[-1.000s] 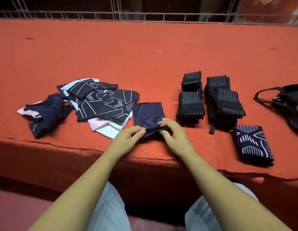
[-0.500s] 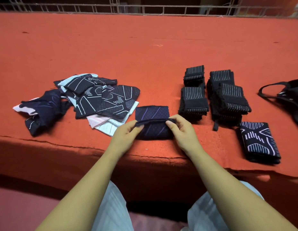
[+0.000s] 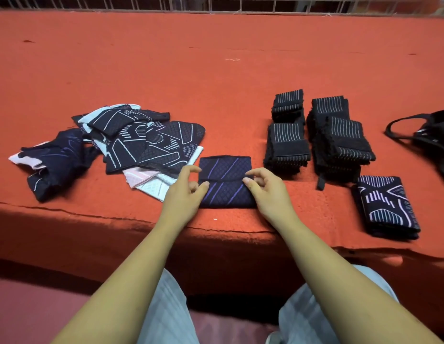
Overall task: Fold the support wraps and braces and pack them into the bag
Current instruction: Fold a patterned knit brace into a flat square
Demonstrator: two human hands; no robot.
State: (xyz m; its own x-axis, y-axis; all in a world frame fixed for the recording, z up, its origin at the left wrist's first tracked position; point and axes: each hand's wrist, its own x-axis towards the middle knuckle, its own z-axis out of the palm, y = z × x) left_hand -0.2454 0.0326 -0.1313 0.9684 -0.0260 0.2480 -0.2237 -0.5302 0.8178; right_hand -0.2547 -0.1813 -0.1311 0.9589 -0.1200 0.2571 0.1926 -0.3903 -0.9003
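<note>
A dark navy brace with purple stripes [image 3: 224, 181] lies folded in half near the front edge of the orange table [image 3: 216, 70]. My left hand [image 3: 187, 194] is at its left end, thumb touching the fold and fingers lifted. My right hand [image 3: 268, 192] is at its right end, fingertips at the folded edge and loosely curled. Neither hand grips the cloth. A heap of unfolded patterned braces [image 3: 146, 140] lies to the left, with a crumpled one [image 3: 57, 157] further left. The black bag [image 3: 434, 140] sits at the far right.
Stacks of folded black striped wraps [image 3: 286, 145] [image 3: 340, 140] stand right of the brace. A folded patterned brace [image 3: 387, 207] lies near the front right edge. A metal railing [image 3: 216, 3] runs along the table's far side. My knees are below the table's edge.
Both hands lifted the brace's near edge and carried it away from me, folding it in half. They have now let the edge down and loosened their pinch.
</note>
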